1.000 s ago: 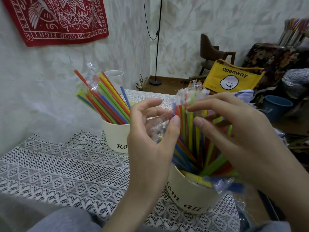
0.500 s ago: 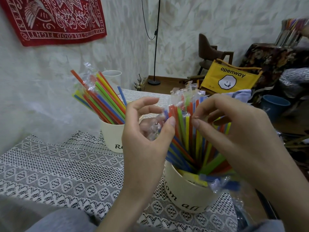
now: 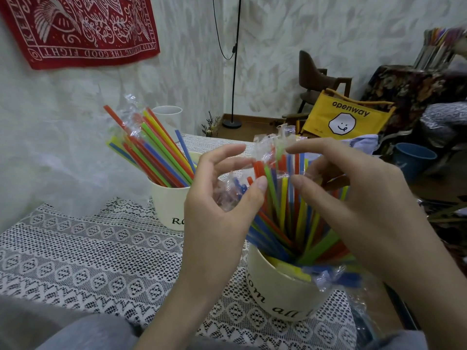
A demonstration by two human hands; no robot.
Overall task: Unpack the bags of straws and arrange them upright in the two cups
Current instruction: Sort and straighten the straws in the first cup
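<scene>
Two cream cups stand on the lace tablecloth (image 3: 88,248). The far cup (image 3: 169,208) holds coloured straws (image 3: 156,152) that lean left, with clear wrap still at their top. The near cup (image 3: 275,294) holds a second bundle of straws (image 3: 284,210) standing roughly upright, with a crinkled clear bag (image 3: 271,145) over their tips. My left hand (image 3: 222,205) curls round the bundle's left side, thumb on an orange straw. My right hand (image 3: 366,210) curls round the right side, with its index fingertip on the bag and its thumb on the straws.
More clear wrap (image 3: 326,276) hangs over the near cup's right rim. A white cup (image 3: 168,117) stands at the table's far edge by the wall. A yellow bag (image 3: 346,117), a chair (image 3: 316,77) and a blue tub (image 3: 414,160) stand beyond the table.
My right index finger has risen a little onto the bag at the straw tips. Both hands stay round the bundle in the near cup; the far cup has not moved.
</scene>
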